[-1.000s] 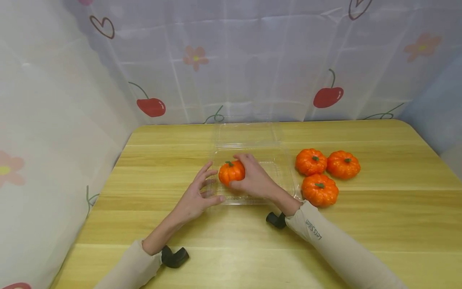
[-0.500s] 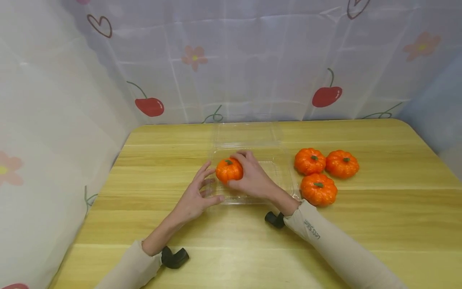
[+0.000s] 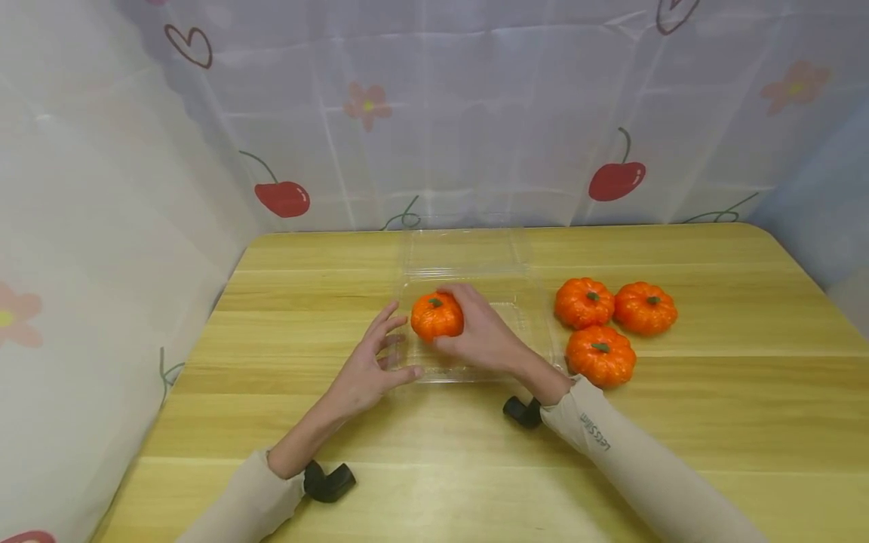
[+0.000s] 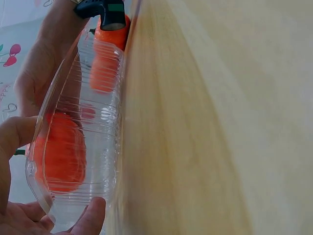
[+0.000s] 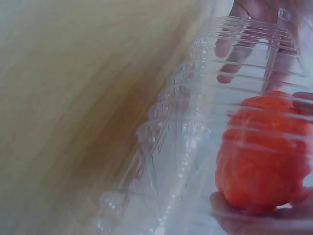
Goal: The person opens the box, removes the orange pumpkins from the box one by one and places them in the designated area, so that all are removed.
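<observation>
An orange toy pumpkin point(image 3: 437, 317) with a green stem is gripped between the thumb and fingers of my right hand point(image 3: 478, 328). Both are over the left part of a clear plastic clamshell box point(image 3: 475, 371), whose lid lies folded back towards the wall. My left hand point(image 3: 370, 369) is spread around the box's front left corner, thumb at the front rim and fingers along the left side. Through the clear wall, the left wrist view shows the held pumpkin point(image 4: 63, 156) near the left fingertips. Ridged box wall covers part of the pumpkin point(image 5: 264, 152) in the right wrist view.
To the right of the box, three more orange pumpkins point(image 3: 600, 356) sit grouped on the wooden table point(image 3: 733, 400). Black devices point(image 3: 329, 483) stick out from both wrists. A patterned curtain point(image 3: 462, 136) hangs along the table's far edge.
My right hand has shifted the pumpkin slightly, raising it a little in the head view. The left hand, box and other pumpkins stay in place.
</observation>
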Action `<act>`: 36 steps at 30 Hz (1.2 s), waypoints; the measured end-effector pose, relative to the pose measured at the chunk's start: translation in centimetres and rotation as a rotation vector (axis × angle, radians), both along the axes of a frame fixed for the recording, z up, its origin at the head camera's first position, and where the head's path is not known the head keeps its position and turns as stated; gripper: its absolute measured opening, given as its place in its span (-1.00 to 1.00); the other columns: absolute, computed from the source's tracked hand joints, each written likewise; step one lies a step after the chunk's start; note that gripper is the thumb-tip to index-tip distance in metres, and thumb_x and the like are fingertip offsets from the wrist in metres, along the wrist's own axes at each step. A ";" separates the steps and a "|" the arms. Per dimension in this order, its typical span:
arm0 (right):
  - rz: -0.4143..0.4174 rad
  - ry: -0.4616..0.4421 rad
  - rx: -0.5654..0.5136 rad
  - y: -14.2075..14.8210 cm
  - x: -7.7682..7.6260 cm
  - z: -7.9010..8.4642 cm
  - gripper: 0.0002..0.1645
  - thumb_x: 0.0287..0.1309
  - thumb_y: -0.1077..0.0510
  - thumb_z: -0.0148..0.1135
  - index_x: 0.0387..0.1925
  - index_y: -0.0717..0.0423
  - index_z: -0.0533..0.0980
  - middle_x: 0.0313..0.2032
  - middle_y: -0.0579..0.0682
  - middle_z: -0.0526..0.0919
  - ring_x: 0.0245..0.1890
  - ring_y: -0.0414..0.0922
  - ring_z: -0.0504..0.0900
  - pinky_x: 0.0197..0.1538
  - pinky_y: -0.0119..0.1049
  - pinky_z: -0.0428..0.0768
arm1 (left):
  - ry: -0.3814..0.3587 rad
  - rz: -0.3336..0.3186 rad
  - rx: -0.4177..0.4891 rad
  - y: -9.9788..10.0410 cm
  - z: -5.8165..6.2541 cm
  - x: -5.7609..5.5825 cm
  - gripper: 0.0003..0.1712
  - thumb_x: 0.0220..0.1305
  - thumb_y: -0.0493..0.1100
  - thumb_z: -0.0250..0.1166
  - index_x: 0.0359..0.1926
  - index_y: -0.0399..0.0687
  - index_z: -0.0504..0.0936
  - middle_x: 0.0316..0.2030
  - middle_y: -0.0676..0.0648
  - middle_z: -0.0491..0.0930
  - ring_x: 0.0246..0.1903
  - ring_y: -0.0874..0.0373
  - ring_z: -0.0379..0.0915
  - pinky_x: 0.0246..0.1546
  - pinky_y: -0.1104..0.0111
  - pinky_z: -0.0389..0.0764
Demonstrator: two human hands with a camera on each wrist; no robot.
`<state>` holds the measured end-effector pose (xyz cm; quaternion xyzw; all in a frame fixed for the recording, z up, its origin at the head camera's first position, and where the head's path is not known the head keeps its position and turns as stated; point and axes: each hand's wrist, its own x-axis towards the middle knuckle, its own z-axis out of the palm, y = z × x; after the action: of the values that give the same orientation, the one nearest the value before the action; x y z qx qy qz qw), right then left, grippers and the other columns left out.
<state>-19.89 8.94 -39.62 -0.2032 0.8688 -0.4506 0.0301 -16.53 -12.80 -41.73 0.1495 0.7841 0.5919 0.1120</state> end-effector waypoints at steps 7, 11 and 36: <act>-0.016 -0.002 -0.009 1.1 0.6 0.5 -0.12 -0.09 0.16 0.36 0.33 0.18 0.28 0.20 0.07 0.37 0.04 0.03 0.48 0.04 -0.02 0.57 | -0.002 0.001 0.009 0.0 -0.2 -0.2 0.07 0.12 -0.32 0.47 0.54 0.06 0.07 0.47 -0.09 0.06 0.36 -0.18 0.15 0.28 0.02 0.34; -0.018 0.011 -0.023 1.6 1.0 0.6 -0.10 -0.09 0.15 0.39 0.33 0.19 0.28 0.21 0.08 0.37 0.07 0.03 0.48 0.09 0.00 0.55 | -0.002 -0.001 0.014 0.0 -0.2 -0.2 0.05 0.13 -0.31 0.47 0.53 0.02 0.08 0.48 -0.09 0.04 0.37 -0.19 0.13 0.29 0.01 0.33; 0.000 0.074 -0.054 4.1 3.8 1.8 0.01 -0.09 0.13 0.57 0.38 0.16 0.27 0.24 0.08 0.25 0.16 0.07 0.41 0.16 0.08 0.51 | -0.008 0.003 -0.008 -0.1 -0.3 -0.2 0.00 0.12 -0.25 0.49 0.50 -0.04 0.15 0.52 0.04 -0.05 0.40 -0.16 0.08 0.28 0.03 0.35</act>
<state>-16.06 13.00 -37.87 -0.2202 0.8569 -0.4660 -0.0074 -16.69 -12.86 -42.04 0.1455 0.7861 0.5897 0.1147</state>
